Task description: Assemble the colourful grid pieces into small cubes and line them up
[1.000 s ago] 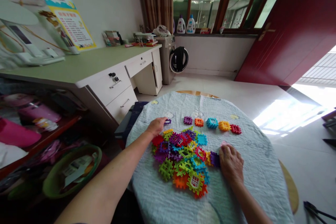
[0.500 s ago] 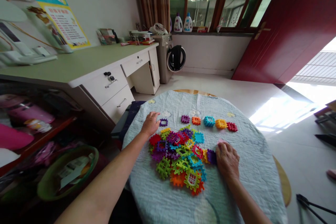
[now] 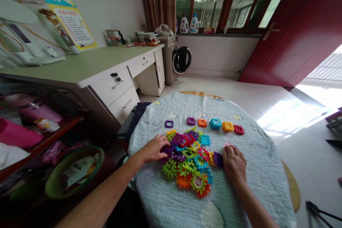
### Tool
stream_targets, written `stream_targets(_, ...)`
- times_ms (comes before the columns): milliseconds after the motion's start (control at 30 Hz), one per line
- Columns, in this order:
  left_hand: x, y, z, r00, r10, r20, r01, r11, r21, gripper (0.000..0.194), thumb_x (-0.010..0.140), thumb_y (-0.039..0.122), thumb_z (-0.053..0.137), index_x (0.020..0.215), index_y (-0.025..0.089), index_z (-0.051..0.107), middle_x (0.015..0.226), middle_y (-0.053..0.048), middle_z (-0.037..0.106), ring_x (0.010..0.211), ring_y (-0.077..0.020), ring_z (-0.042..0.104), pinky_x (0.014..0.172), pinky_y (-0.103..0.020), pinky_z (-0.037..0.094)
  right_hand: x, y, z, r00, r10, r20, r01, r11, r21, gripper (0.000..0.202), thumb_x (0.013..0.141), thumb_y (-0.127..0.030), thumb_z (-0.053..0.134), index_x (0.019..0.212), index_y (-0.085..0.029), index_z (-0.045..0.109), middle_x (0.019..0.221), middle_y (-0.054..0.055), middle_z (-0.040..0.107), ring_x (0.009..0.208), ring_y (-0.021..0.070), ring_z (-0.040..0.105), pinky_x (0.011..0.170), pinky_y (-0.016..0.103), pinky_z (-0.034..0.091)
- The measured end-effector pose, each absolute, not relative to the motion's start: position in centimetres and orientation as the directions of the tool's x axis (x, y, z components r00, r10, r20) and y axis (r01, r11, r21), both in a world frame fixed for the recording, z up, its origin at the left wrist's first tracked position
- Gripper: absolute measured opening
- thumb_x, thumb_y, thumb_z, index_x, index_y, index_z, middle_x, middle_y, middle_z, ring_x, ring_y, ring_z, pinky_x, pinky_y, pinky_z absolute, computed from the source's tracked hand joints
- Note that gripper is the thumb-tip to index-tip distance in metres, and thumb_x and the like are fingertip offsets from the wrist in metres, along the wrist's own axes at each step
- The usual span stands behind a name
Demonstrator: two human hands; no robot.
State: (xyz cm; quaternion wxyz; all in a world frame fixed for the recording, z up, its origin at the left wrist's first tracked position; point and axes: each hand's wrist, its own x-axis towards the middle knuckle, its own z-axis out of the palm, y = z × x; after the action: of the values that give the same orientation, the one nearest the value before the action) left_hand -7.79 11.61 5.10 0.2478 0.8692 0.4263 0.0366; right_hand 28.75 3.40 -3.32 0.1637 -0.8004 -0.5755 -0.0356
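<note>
A pile of colourful plastic building pieces (image 3: pixel 187 160) lies on the cloth-covered round table. My left hand (image 3: pixel 156 148) is at the pile's left edge, its thumb and fingers apart around purple pieces; whether it grips one is unclear. On the right, my right hand (image 3: pixel 234 162) rests on the cloth beside a dark purple piece (image 3: pixel 218 159), with its fingertips bent down. Behind the pile runs a row: a purple frame (image 3: pixel 169 124), a purple piece (image 3: pixel 191 120), an orange piece (image 3: pixel 202 123), blue pieces (image 3: pixel 215 123), yellow pieces (image 3: pixel 228 126) and red pieces (image 3: pixel 239 129).
The round table's cloth (image 3: pixel 256 171) spreads around the pieces. A long desk (image 3: pixel 107 60) stands at the left, with a washing machine (image 3: pixel 169 57) beyond it. A green-rimmed bin (image 3: pixel 50 185) is at the lower left, and a black stand (image 3: pixel 315 208) at the lower right.
My left hand has moved from beside the purple frame down toward me to the pile's left edge. The frame stays in the row. My right hand remains beside the dark purple piece.
</note>
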Motion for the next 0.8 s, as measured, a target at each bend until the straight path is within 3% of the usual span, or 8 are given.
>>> stream_targets(167,-7.5,11.7,5.3,0.653,0.741,-0.156,0.708,-0.524,0.474,0.028,0.075,0.039,0.070,0.099,0.023,0.067,0.105,-0.004,0.064,0.106,-0.0226,0.053,0.096,-0.032,0.041,28.9,3.5,-3.5,0.330,0.914,0.238,0.934,-0.279,-0.221,0.030,0.098,-0.035,0.037,0.116,-0.022,0.058,0.130,0.005,0.056,0.111,0.0234,0.050,0.091,0.037,0.035)
stream_targets(433,-7.3,11.7,6.4,0.631,0.765,-0.129,0.730,-0.529,0.432,0.012,0.069,0.019,0.063,0.080,0.021,0.059,0.088,-0.001,0.063,0.089,-0.0187,0.055,0.086,-0.029,0.043,28.7,3.4,-3.2,0.332,0.913,0.236,0.932,-0.280,-0.228,0.031,0.097,-0.034,0.037,0.117,-0.022,0.058,0.129,0.007,0.056,0.111,0.0234,0.051,0.092,0.038,0.036)
stream_targets(633,-8.0,15.5,8.3,0.557,0.829,-0.039,0.756,-0.488,0.437,0.041,0.067,0.014,0.060,0.108,0.021,0.058,0.111,-0.003,0.064,0.104,-0.0200,0.058,0.097,-0.029,0.042,28.6,3.4,-3.1,0.336,0.912,0.235,0.932,-0.285,-0.226,0.031,0.097,-0.034,0.037,0.117,-0.022,0.058,0.128,0.007,0.056,0.109,0.0230,0.051,0.092,0.037,0.036)
stream_targets(800,-6.5,21.2,6.1,0.454,0.891,-0.008,0.862,-0.437,0.257,0.055,0.069,0.010,0.060,0.123,0.018,0.055,0.123,-0.009,0.061,0.114,-0.0240,0.055,0.105,-0.034,0.038,28.7,3.3,-3.1,0.331,0.914,0.232,0.931,-0.278,-0.236,0.029,0.096,-0.032,0.038,0.116,-0.023,0.058,0.129,0.007,0.056,0.111,0.0235,0.051,0.092,0.037,0.035)
